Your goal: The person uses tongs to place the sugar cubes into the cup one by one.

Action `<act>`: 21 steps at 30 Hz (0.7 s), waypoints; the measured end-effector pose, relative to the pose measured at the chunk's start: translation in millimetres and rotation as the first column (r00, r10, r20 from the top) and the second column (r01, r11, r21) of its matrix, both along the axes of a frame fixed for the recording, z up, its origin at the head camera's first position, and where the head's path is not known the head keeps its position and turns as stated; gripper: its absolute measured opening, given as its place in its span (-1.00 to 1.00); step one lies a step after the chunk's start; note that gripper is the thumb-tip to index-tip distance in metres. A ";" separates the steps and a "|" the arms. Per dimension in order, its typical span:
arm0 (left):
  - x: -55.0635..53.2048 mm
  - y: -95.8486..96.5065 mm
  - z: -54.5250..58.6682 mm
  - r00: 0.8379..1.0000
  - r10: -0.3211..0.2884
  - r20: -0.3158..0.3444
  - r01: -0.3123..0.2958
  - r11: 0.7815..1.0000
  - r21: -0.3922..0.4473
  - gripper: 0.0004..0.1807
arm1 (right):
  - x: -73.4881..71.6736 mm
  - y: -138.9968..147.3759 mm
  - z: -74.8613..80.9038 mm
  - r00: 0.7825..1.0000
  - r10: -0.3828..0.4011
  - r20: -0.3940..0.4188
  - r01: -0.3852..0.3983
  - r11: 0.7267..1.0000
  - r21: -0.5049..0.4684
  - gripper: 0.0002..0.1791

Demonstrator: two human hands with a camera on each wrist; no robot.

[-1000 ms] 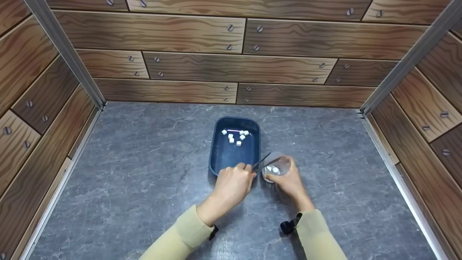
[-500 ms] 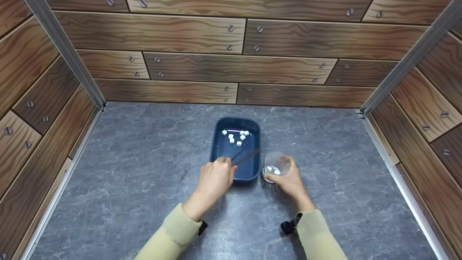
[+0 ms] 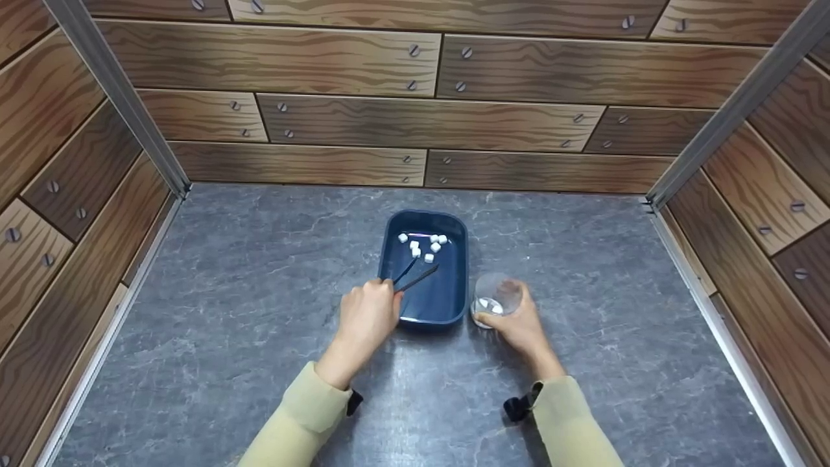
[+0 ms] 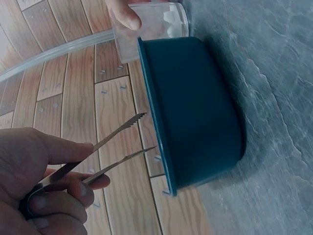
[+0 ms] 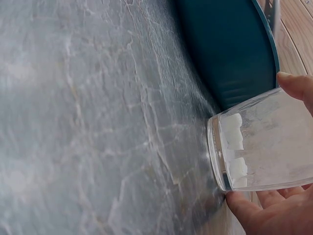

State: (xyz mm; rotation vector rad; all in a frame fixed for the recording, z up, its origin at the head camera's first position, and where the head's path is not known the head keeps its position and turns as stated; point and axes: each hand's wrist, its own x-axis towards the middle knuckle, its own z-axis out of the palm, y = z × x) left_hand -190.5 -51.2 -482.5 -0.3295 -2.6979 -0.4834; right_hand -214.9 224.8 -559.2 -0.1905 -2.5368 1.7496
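Note:
My left hand [image 3: 368, 313] grips a pair of metal tongs [image 4: 113, 133] with serrated tips. In the left wrist view the tips stand apart with nothing between them. They hover over the near part of a dark blue tray [image 3: 433, 316], where several small white cubes [image 3: 435, 247] lie scattered toward the far end. Just right of the tray, my right hand [image 3: 522, 324] holds a clear glass [image 5: 274, 142] upright on the surface, thumb and fingers around its sides. A few white cubes [image 5: 238, 169] rest on the glass's bottom; their exact number is hard to tell.
The grey marbled tabletop [image 3: 272, 272] spreads around the tray and glass. Wood-patterned panels [image 3: 363, 120] enclose it at the back and both sides, with metal corner posts [image 3: 117, 97]. A small black device [image 3: 517, 408] sits at the right wrist.
My left hand with the tongs has moved left, from over the glass to over the tray. The right hand and glass have stayed in place.

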 end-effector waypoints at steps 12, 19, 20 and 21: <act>-9.0 3.0 -7.7 0.994 0.037 0.098 -0.031 0.997 -0.066 -0.73 | 1.3 -0.4 1.9 1.000 0.000 -0.002 0.000 1.000 -0.007 0.01; -17.3 6.9 -9.0 0.994 0.044 0.100 -0.035 0.995 -0.091 -0.74 | 2.4 -1.0 2.8 1.000 0.004 -0.009 -0.005 1.000 -0.012 0.05; -18.2 7.3 -9.4 0.994 0.042 0.098 -0.034 0.995 -0.090 -0.75 | 2.3 -0.7 2.3 1.000 0.005 -0.008 -0.005 1.000 -0.005 0.06; -18.9 7.7 -9.8 0.995 0.041 0.094 -0.033 0.995 -0.091 -0.75 | 2.3 -0.6 2.3 1.000 0.004 -0.006 -0.004 1.000 0.002 0.07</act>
